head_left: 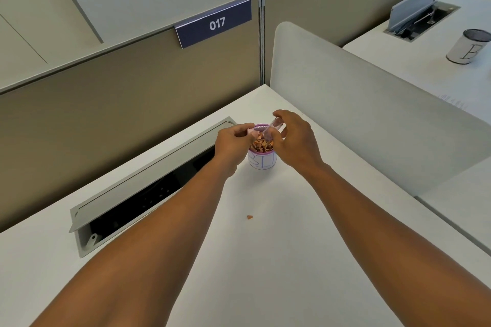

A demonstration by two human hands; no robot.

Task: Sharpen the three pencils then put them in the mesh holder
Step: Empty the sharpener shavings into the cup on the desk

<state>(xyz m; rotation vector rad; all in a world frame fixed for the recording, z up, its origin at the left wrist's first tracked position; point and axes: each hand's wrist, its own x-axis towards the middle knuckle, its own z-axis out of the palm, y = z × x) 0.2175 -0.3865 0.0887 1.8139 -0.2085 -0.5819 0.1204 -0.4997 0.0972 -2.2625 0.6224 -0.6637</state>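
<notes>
White desk [265,260] fills the lower frame, boxed in by beige cubicle panels, with a blue "017" sign [214,24] hanging on the partition at upper centre; one head view only, looking down along two bare forearms that reach to mid-frame; there, a small pink-rimmed cup [261,159] with a white paper label stands on the desk, heaped with brown pencil shavings [261,145]; left hand [232,142] sits just left of the cup's rim, fingers pinched on a small pink piece [251,131], its shape too blurred to tell; right hand [297,141] curls over the cup from the right, gripping a clear pinkish tube-like part [273,127] tilted down toward the shavings; a single stray shaving [249,217] lies on the desk below the cup, between the arms; to the left, an open cable tray [148,180] is sunk in the desk, lid raised; a frosted divider [358,103] runs along the right; beyond it, far upper right on the neighbouring desk, stands the dark mesh holder [469,46] with a white paper wrap, well apart from both hands.
</notes>
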